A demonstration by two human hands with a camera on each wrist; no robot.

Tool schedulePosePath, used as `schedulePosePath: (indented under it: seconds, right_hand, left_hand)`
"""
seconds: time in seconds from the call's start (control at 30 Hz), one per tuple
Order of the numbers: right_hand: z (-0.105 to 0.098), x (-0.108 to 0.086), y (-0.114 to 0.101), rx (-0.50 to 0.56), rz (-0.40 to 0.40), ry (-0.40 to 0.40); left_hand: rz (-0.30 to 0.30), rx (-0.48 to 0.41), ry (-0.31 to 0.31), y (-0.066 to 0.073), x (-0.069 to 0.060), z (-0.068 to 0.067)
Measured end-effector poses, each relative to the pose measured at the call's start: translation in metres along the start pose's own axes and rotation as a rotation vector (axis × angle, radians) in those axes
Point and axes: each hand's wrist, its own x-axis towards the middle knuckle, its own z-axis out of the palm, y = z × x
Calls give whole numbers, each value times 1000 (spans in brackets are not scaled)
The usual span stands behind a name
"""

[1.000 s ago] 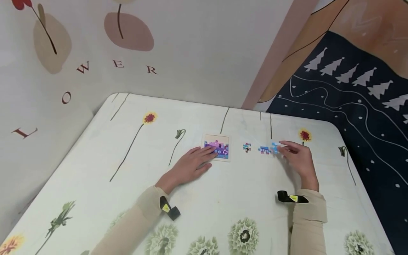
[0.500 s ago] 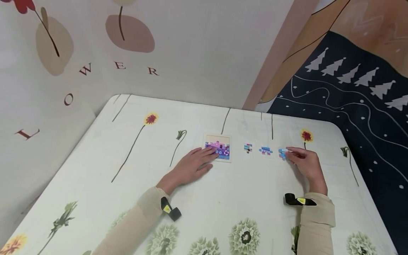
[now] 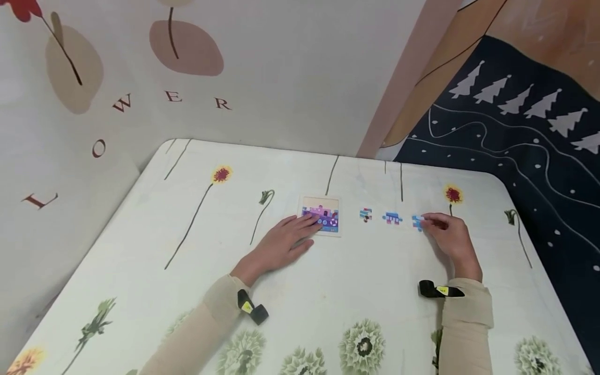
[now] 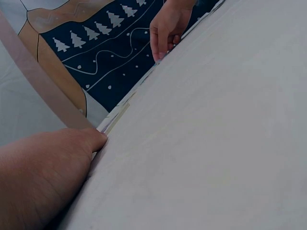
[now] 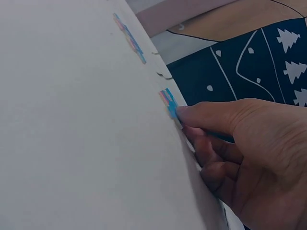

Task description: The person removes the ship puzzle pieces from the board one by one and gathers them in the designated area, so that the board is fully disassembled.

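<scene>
My left hand (image 3: 284, 242) lies with its fingers extended over a small jigsaw puzzle (image 3: 334, 225), which sits in a pale frame (image 3: 339, 214). Pink and purple pieces fill the lower part of the frame; a bare strip shows along its top. To the right, my right hand (image 3: 451, 238) pinches a blue puzzle piece (image 5: 168, 101) between thumb and fingers, at the table surface. Two loose pieces lie between the hands: a striped puzzle piece (image 3: 365, 214) nearer the frame and a blue and pink puzzle piece (image 3: 392, 218) nearer my right hand.
A white cloth printed with flowers covers the table (image 3: 356, 281). Behind its far edge hangs a pale wall cloth (image 3: 281, 120) with letters, and a dark cloth (image 3: 506, 135) with white trees borders the right side. Each wrist wears a small black camera.
My right hand has shifted a little to the right with its piece, away from the blue and pink piece, and then stayed nearly still. The left hand has not moved on the puzzle.
</scene>
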Motion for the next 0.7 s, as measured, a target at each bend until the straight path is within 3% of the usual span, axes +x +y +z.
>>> schedulePosePath:
  seconds: [0.4,0.7]
  right_hand:
    - [0,3,1,12,-20,6]
    - [2,1,5,22,-12,5]
  left_hand:
    - [-27,17,-15,2,0,-2]
    - [-33,33,-64,4,-2,-3]
